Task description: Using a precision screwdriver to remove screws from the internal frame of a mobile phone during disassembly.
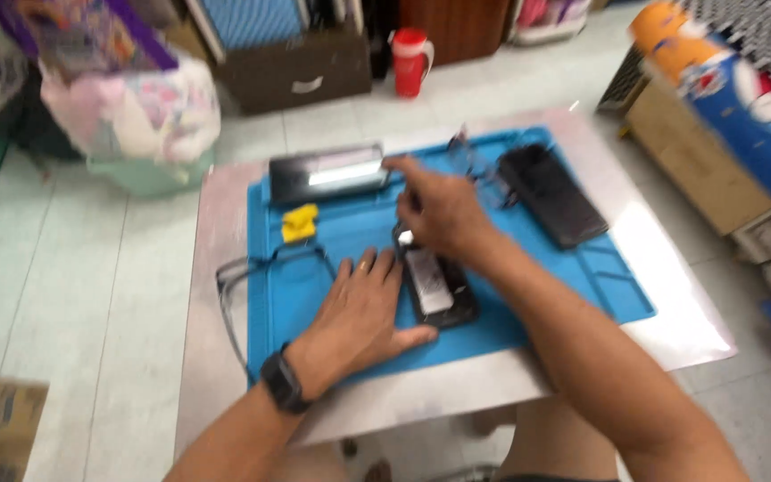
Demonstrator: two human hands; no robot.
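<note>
At the centre of the blue mat point(582, 286), an opened phone point(435, 284) lies face up. Left hand point(359, 317) rests flat and open at its 9 o'clock, touching it. Right hand point(439, 210) hovers at 12 o'clock, fingers pinched; blur hides any tool. Risk: the unclamped phone may slide, and the glasses point(252, 272) overhang the worktop point(671, 330) edge.

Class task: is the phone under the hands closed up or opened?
Opened. The phone lies flat on the blue mat with pale inner parts showing instead of a back cover or screen. The picture is blurred.
</note>
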